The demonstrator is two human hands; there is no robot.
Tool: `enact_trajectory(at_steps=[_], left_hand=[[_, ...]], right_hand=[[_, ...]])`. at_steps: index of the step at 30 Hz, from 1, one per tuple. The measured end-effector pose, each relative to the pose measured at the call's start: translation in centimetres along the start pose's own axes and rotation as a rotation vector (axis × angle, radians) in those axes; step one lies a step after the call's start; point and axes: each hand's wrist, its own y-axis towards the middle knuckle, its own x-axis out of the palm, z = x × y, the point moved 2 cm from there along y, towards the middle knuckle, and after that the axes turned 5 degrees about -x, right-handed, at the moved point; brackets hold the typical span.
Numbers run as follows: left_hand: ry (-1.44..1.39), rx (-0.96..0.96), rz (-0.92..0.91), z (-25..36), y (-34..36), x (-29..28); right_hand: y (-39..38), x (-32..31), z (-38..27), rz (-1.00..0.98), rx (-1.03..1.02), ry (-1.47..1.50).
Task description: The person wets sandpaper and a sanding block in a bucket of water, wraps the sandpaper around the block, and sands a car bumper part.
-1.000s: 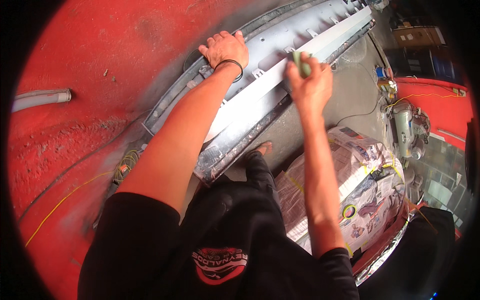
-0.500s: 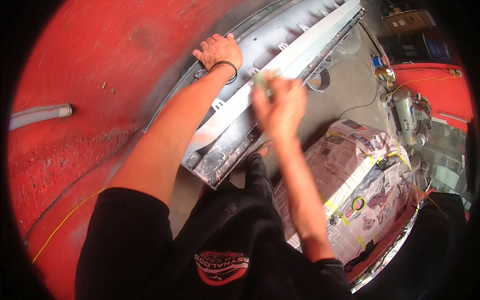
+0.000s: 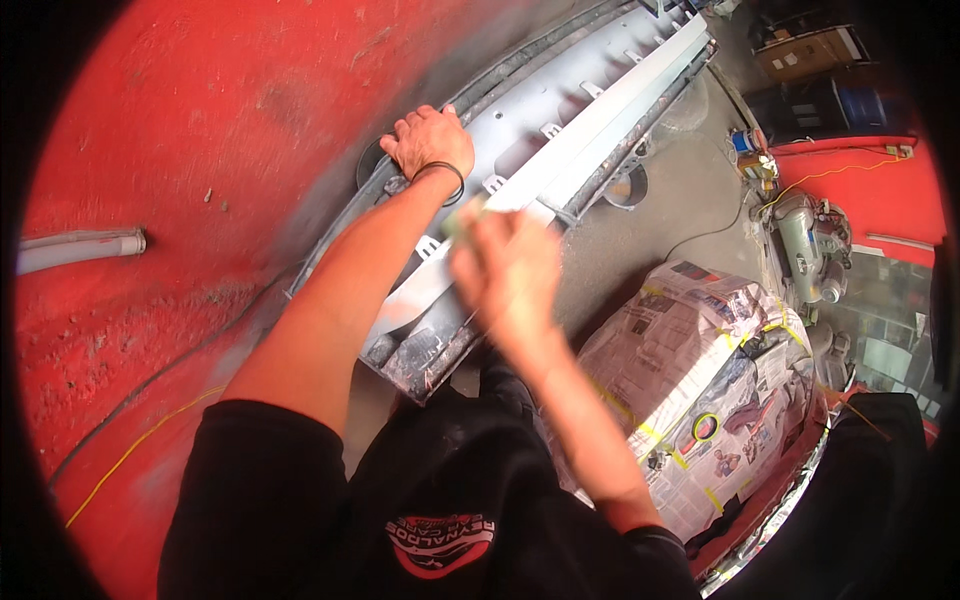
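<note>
A long white strip (image 3: 585, 135) with small slotted tabs along one side lies slantwise on a stained metal stand (image 3: 430, 350), beside a broad grey surface (image 3: 525, 95). My left hand (image 3: 430, 145) lies over the far edge of that surface with its fingers spread, holding nothing; a dark band circles its wrist. My right hand (image 3: 510, 265), smeared by motion, is closed around a small greenish pad (image 3: 462, 215) against the near part of the strip. The pad's exact kind is too blurred to make out.
A red wall (image 3: 200, 130) rises close on the left, with a pale tube (image 3: 85, 248) on it. To the right sits a large newspaper-covered form (image 3: 660, 350), with a roll of yellow tape (image 3: 706, 427) on it. Farther off stands a grey tank (image 3: 798, 235); cables trail nearby.
My right hand has moved left and nearer along the strip with the greenish pad. My left hand stays on the far edge. The whole view has shifted slightly.
</note>
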Motion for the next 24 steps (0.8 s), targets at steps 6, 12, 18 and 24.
enact_trajectory(at_steps=[6,12,18,24], left_hand=[[-0.031,0.042,-0.006,2.3,-0.6,-0.4],[0.05,0.028,0.035,0.6,-0.1,0.8],[0.065,0.07,0.126,-0.6,-0.7,0.8],[0.081,0.051,0.11,1.3,-1.3,0.6]], right_hand=[[4.7,-2.4,9.9,0.14,0.028,-0.049],[-1.5,0.6,4.2,0.009,-0.057,0.076],[3.0,-1.5,12.3,-0.019,-0.097,0.106],[18.1,-4.5,42.6,0.285,0.019,-0.135]])
